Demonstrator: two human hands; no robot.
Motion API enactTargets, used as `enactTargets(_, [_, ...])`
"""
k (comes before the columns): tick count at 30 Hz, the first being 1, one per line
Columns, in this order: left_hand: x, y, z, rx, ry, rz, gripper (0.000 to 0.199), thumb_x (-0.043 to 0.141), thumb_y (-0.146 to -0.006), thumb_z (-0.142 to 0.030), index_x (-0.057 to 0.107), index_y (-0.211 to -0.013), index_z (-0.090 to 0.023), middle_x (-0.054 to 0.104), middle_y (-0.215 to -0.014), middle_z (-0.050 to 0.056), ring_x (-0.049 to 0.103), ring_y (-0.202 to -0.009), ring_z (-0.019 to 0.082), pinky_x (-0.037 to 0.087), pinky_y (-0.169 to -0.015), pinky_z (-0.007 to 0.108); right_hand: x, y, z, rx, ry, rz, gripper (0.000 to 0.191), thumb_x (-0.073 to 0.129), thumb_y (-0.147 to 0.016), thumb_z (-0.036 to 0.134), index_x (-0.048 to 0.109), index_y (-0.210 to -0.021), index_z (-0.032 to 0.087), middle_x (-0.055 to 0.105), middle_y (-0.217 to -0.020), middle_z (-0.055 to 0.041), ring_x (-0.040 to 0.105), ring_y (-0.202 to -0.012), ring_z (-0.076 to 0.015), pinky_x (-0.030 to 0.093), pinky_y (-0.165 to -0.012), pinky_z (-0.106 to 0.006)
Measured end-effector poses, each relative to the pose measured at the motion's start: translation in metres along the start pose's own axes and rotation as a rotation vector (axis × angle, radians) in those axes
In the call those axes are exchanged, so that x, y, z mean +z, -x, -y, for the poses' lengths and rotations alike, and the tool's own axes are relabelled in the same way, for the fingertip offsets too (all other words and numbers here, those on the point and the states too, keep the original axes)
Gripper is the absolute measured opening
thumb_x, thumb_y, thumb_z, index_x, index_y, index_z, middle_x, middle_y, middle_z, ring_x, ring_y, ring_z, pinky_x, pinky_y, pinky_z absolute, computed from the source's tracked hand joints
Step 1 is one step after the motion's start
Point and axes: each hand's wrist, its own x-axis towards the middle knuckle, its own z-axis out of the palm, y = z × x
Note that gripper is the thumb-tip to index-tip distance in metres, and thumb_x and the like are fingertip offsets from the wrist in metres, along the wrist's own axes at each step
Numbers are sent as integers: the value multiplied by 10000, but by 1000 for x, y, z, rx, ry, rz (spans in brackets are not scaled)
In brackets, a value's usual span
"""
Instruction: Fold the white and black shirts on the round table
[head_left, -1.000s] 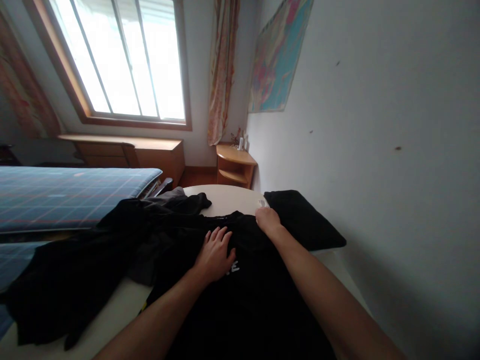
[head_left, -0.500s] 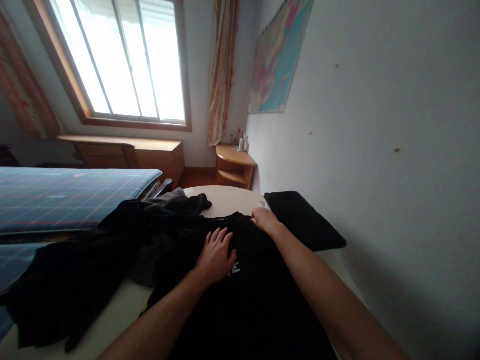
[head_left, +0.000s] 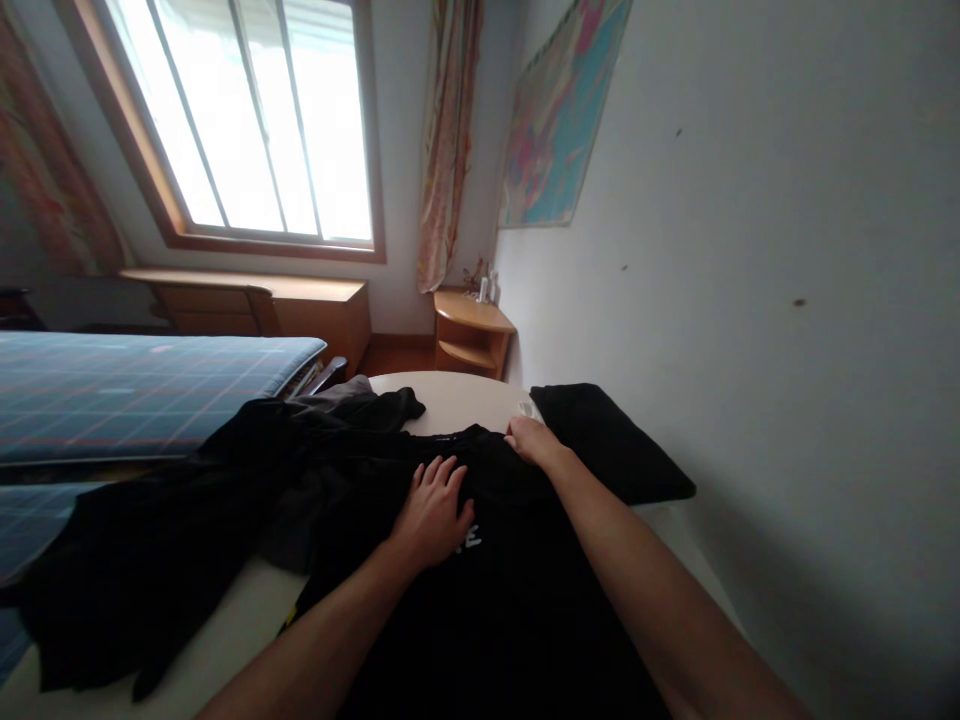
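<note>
A black T-shirt [head_left: 517, 580] with white lettering on its chest is spread over a pale round-edged table [head_left: 457, 395], its neckline toward the far side. My left hand [head_left: 431, 510] lies flat on the shirt just left of the lettering, fingers apart. At the shirt's far right shoulder, my right hand [head_left: 531, 440] has its fingers closed on the fabric. Just beyond that hand, a small white item [head_left: 527, 408] shows in part. To the right rests a folded black cloth [head_left: 611, 440].
Dark, crumpled clothes [head_left: 172, 510] are heaped along the table's left side. Behind them stands a bed with a blue checked mattress [head_left: 150, 390]. A wooden corner shelf [head_left: 472, 312] and a desk [head_left: 315, 290] stand farther back. A white wall [head_left: 720, 250] bounds the right side.
Both hands stay in practically the same place on the T-shirt. The whole view has shifted very slightly.
</note>
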Motion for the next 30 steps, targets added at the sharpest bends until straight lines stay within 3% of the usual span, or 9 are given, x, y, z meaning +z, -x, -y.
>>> enactTargets(4, [-1, 0, 0, 4, -1, -2, 518, 478, -924, -354, 504, -1407, -168, 456, -1524, 119, 338, -1448, 312, 218, -1203, 515, 1, -1, 0, 4, -6, -10, 240, 539, -973, 253, 689, -1111, 126, 679, -1206, -160, 648, -1102, -241, 452, -904, -279])
enactTargets(13, [0, 0, -1, -1, 1, 2, 524, 482, -925, -352, 495, -1419, -178, 446, -1532, 116, 339, -1449, 311, 210, -1209, 514, 1, -4, -1, 90, -7, -86, 308, 452, -1003, 207, 619, -1231, 83, 664, -1183, -209, 644, -1094, -249, 452, -905, -304])
enactTargets(20, [-1, 0, -1, -1, -8, 4, 532, 484, -927, -366, 500, -1420, -167, 446, -1531, 119, 338, -1448, 320, 214, -1208, 511, 3, -6, 1, 15, -28, -31, 247, 561, -966, 287, 714, -1088, 137, 686, -1168, -151, 659, -1062, -231, 460, -870, -264])
enactTargets(30, [0, 0, 0, 4, -12, -6, 528, 490, -923, -360, 502, -1418, -176, 450, -1531, 106, 338, -1449, 311, 210, -1208, 505, 8, -7, -1, -22, -33, -56, 272, 521, -986, 251, 656, -1142, 74, 647, -1218, -180, 627, -1108, -241, 439, -917, -288])
